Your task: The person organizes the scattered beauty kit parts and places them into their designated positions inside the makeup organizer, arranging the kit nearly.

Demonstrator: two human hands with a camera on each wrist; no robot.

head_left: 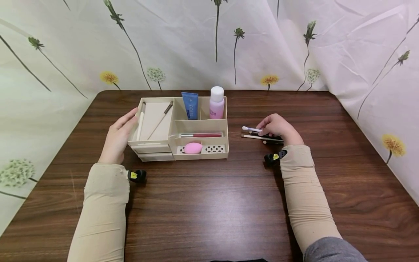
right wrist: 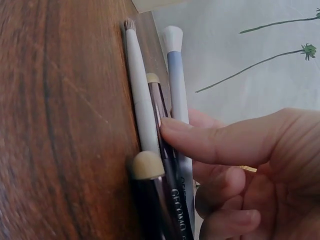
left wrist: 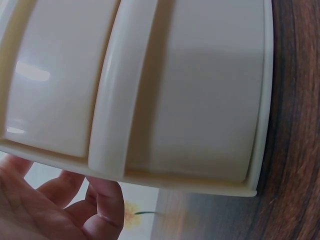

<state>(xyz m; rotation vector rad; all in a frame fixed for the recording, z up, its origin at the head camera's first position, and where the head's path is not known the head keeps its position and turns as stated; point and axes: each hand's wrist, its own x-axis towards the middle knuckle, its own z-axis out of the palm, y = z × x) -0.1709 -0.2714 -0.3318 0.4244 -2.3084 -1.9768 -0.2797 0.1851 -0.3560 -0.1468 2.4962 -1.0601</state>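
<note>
Left wrist view: the drawer fronts [left wrist: 205, 100] of the cream organizer [head_left: 198, 157] appear close up, two panels parted by a rounded ledge; the head view gives them only as a narrow strip. Head view alone shows the organizer's contents, from left: a white brush [head_left: 140, 125] and a slanting brush [head_left: 162, 117] in the top tray, a blue tube [head_left: 191, 105], a pink sponge [head_left: 193, 147], a red tube [head_left: 204, 135] and a white-capped bottle [head_left: 216, 105]. Right wrist view alone resolves pale lettering on one of four loose brushes.

These brushes, from left in that view: a brown-tipped brush [right wrist: 144, 112] with a white handle; a plain black brush [right wrist: 150, 192] with a domed cream tip; the lettered black brush [right wrist: 175, 185], similarly tipped; and a lavender brush [right wrist: 178, 87] with white bristles.

The organizer stands near the far edge of the table [head_left: 196, 203], left of centre; the left hand [head_left: 118, 138], fingers loosely extended, touches its left side. To its right, well in from the table's right edge, lie the four brushes. The right hand [head_left: 278, 127] pinches the lettered black and lavender brushes between thumb and fingers; the other two lie just beside them, partly beneath the hand in the head view.
</note>
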